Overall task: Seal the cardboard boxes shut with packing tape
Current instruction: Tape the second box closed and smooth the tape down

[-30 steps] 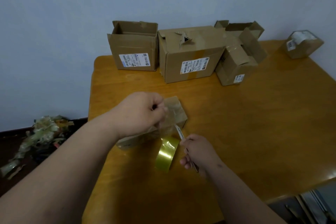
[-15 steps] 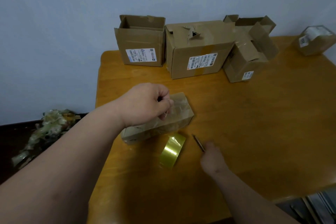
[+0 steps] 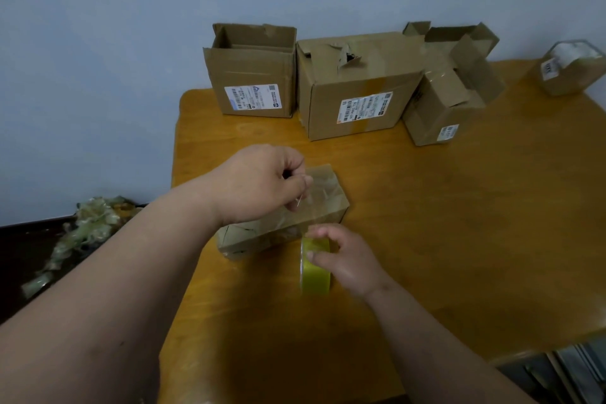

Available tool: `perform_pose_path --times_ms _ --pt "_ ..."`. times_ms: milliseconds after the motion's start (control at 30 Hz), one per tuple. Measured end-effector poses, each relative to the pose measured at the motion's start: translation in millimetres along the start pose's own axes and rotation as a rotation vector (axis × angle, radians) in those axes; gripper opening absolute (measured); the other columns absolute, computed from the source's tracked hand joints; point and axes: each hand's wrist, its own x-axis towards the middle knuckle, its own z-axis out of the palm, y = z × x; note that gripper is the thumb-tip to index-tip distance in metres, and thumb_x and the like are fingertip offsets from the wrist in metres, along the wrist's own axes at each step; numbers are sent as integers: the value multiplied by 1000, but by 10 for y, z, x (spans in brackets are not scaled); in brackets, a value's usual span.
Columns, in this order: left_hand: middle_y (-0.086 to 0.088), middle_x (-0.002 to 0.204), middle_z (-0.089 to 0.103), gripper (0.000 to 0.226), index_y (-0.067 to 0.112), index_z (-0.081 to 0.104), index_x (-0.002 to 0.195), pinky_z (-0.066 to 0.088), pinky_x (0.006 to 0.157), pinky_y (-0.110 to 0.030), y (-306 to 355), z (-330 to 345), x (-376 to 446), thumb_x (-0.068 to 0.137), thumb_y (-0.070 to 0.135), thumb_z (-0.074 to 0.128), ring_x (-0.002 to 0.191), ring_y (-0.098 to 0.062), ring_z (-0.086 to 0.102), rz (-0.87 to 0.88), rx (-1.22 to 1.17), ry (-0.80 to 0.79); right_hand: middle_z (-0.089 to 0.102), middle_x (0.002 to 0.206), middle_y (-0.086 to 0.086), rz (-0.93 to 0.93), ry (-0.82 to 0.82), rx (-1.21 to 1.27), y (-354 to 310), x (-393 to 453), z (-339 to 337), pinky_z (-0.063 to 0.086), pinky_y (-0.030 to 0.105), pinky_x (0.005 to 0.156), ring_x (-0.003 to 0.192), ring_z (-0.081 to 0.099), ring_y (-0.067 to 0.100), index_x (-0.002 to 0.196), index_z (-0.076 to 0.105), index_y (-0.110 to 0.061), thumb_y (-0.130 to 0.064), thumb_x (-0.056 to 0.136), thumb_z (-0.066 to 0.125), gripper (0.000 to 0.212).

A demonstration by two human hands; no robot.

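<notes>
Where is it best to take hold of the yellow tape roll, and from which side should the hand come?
Grip the tape roll across its width, thumb on one flat face and fingers on the other, coming from above. It stands on edge beside the small box, so both faces are exposed. The right hand already holds it there.

A small flat cardboard box point(image 3: 288, 213) lies on its side, closed, its top glossy with clear tape, directly under the left-hand pinch and just beyond the right-hand grip. A strip of clear tape point(image 3: 311, 203) rises from its top to that pinch. The roll of yellowish packing tape point(image 3: 314, 272) stands on edge inside the right-hand grip, touching the small box's near side. Well beyond both grips stand three bigger boxes in a row: an open box point(image 3: 252, 75) with a white label, a closed box point(image 3: 357, 85) with a torn top and label, and an open tilted box point(image 3: 449, 88) leaning against it. Far right of the grips sits a little box point(image 3: 570, 69), white on top.
</notes>
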Motion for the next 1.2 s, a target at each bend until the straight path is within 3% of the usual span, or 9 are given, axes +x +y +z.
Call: perform_pose_path --times_ms 133,333,500,733,833,900,1000,1100,1200 --pt "1 79 74 24 9 63 80 57 80 -36 -44 -27 -30 97 24 57 74 -4 70 -47 -58 38 69 115 -14 72 13 95 4 29 -28 48 18 83 103 64 1 95 73 -28 -22 89 71 9" --pt "-10 82 73 23 5 59 81 60 81 -45 -207 -176 -46 99 20 55 75 -26 73 -214 -486 249 75 99 -10 124 45 122 -5 7 -50 52 28 90 99 68 10 91 76 -28 -26 90 69 8" --pt "-9 83 73 25 10 60 78 60 81 -43 -323 -206 -80 99 22 55 75 -24 73 -255 -449 260 71 104 -13 71 35 -14 -65 10 -29 49 20 88 100 64 3 101 74 -32 -28 94 64 13" --pt "-7 82 74 25 8 60 78 59 82 -44 -512 -136 -158 98 23 57 75 -21 73 -297 -420 252 68 110 -22 -1 77 -153 -26 48 14 45 32 108 108 60 -5 110 72 -35 -28 93 66 20" --pt "-6 81 73 26 10 59 75 60 80 -40 -576 -155 -196 98 22 56 75 -22 73 -310 -437 273 70 111 -12 2 14 -268 -54 21 0 47 33 103 105 62 1 111 73 -31 -29 94 63 20" --pt "-6 81 73 26 11 58 75 60 79 -39 -619 -172 -212 99 22 55 76 -24 73 -314 -442 284 70 110 -10 12 -57 -394 -88 -12 -25 50 29 90 99 62 4 111 73 -29 -30 96 60 20" --pt "-7 81 73 26 9 59 76 60 79 -40 -681 -179 -222 99 21 56 76 -24 73 -331 -450 292 71 98 -11 78 -172 -504 -107 -11 -65 44 20 69 79 60 2 87 71 -31 -26 96 58 17" --pt "-8 83 73 25 5 60 80 60 81 -41 -719 -148 -225 99 22 56 74 -21 73 -348 -467 281 74 95 -6 210 -279 -511 -51 66 -40 47 20 75 88 66 9 72 67 -29 -19 94 60 25" --pt "-9 82 73 26 4 59 80 59 83 -44 -732 -89 -230 99 21 56 73 -20 73 -355 -471 260 72 94 -4 303 -287 -467 47 183 10 50 25 81 91 66 12 86 74 -20 -16 94 61 15"
